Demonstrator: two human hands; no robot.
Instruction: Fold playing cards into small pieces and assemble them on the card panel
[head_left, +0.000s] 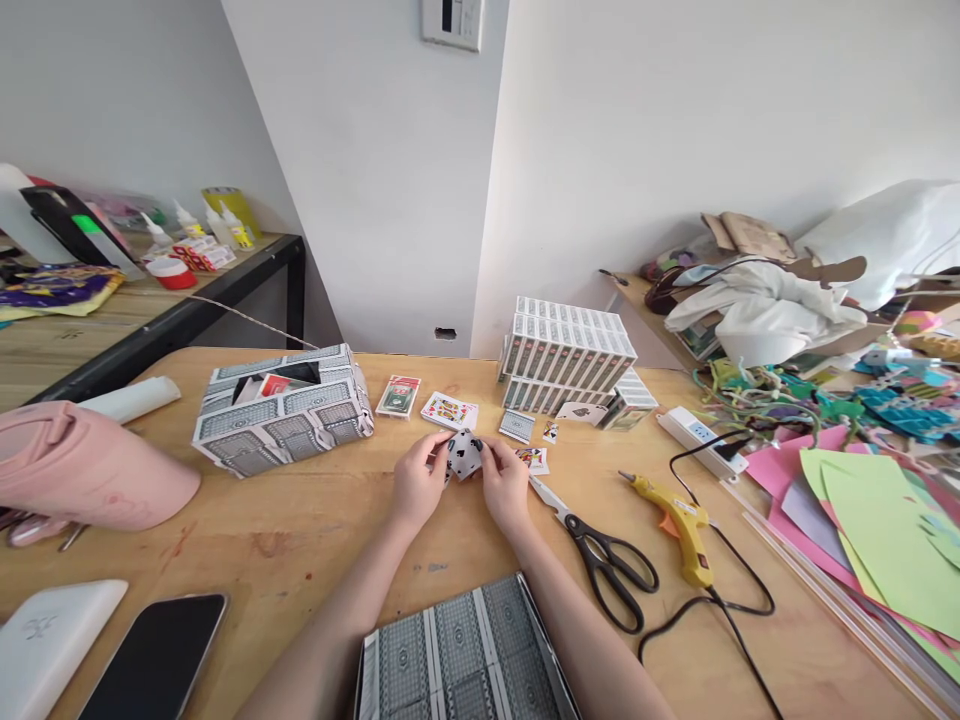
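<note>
— Paper, folded from playing cards: small faceted card ball (464, 455) held just above the desk (300, 530); left hand (417, 487) and right hand (505, 487) on either side, fingers closed on it from both flanks.

— Mid-assembly, by the look of it; pressing or seating a facet, most likely?

— Probably; loose cards (448, 410) just beyond, scissors (600, 550) and yellow glue gun (681, 528) to the right, untouched.

— Next move, then?

— Judging from that: steady pinch with one hand, other freed for another card or the glue; gentle pressure, lest the folds buckle.
</note>
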